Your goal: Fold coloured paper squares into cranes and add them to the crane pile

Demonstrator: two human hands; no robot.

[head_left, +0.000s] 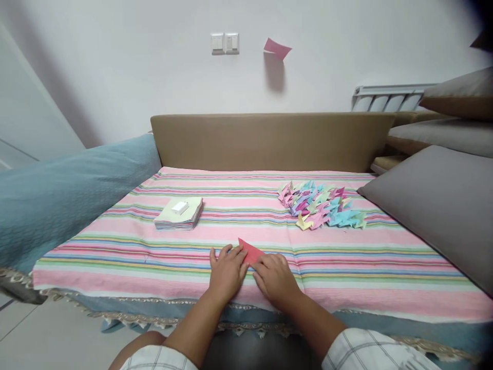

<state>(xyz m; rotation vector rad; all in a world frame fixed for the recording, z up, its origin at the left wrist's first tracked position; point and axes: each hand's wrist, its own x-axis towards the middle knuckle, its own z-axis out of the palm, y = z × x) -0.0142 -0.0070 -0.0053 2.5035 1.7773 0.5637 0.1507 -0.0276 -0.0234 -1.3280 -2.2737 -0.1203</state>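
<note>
A red sheet of origami paper [251, 252], folded into a triangle, lies on the striped cloth in front of me. My left hand [227, 270] rests flat on its left side, fingers spread, with the index finger and thumb touching the paper. At the right corner, the fingers of my right hand [275, 277] are bent together and hold the paper's edge. The lower part of the sheet is partly hidden under the fingers.
Left of my hands sits a stack of coloured paper [177, 218] with a small white block [180, 207] on top. Several folded paper cranes [319, 205] are heaped at the right. A grey cushion [439, 205] bounds the right side, and a blue-covered armrest [84, 180] the left.
</note>
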